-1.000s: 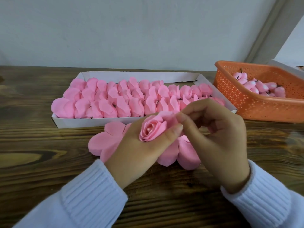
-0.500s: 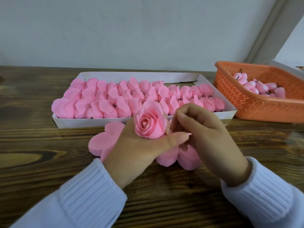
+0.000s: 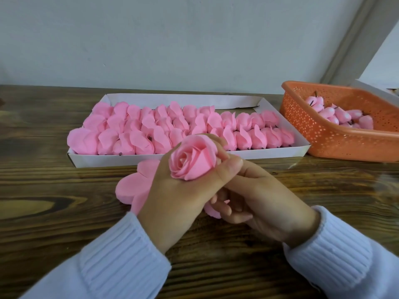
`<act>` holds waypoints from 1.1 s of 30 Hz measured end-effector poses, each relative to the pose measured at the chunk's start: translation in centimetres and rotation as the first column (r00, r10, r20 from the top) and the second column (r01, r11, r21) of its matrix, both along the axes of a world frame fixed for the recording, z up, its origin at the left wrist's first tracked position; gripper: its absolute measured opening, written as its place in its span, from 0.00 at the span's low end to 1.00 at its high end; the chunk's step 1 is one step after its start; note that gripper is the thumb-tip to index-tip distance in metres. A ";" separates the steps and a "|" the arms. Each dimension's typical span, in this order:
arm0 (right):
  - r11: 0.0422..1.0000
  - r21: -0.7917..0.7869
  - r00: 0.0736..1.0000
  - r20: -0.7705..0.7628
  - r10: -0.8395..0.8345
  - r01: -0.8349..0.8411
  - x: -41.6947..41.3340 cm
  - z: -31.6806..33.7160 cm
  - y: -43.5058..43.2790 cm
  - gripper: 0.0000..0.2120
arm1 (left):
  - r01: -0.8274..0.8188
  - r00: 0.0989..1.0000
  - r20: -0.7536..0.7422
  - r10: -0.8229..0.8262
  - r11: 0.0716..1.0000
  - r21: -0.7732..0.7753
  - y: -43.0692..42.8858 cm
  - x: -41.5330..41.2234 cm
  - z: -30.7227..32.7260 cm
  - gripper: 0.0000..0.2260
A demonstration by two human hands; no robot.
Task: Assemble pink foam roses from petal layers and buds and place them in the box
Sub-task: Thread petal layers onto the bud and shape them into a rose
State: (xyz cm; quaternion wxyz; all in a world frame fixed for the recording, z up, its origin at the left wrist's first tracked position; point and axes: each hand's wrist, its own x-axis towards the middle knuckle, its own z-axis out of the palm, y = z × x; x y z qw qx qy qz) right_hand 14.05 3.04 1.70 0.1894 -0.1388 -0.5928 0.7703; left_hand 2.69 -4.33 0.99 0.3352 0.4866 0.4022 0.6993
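One rose [image 3: 193, 157] is up off the surface. Who has it?

The person's left hand [image 3: 177, 197] does. Its fingers and thumb are wrapped round the bloom's lower half, with the open face turned toward the camera, just near of the white box [image 3: 112, 158].

And the right hand [image 3: 265, 203]?

It is tucked under the left, fingers curled beneath the rose. Whether they grasp anything cannot be told.

What lies around them?

Flat pink petal layers [image 3: 131, 186] lie on the wooden surface [image 3: 54, 234] under the hands. The box behind is packed with rows of roses [image 3: 151, 130]. At the far right an orange basket [image 3: 323, 134] holds buds [image 3: 343, 115], just beside the box's right end. White ribbed sleeves [image 3: 121, 262] cover both wrists.
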 end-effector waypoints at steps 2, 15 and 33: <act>0.998 -0.053 1.000 0.000 -0.018 0.018 0.0 0.0 0.0 0.06 | -0.027 1.000 0.002 0.027 0.999 0.031 0.0 0.0 0.1 0.03; 0.978 -0.208 1.000 0.028 0.003 0.003 -0.2 -0.2 0.0 0.06 | -0.011 0.989 0.144 0.020 0.998 -0.064 -0.1 0.3 0.3 0.05; 0.964 -0.230 0.986 -0.127 0.107 -0.134 -0.3 -1.0 0.1 0.13 | 0.035 0.993 0.117 -0.020 0.992 -0.125 -0.2 0.6 0.5 0.06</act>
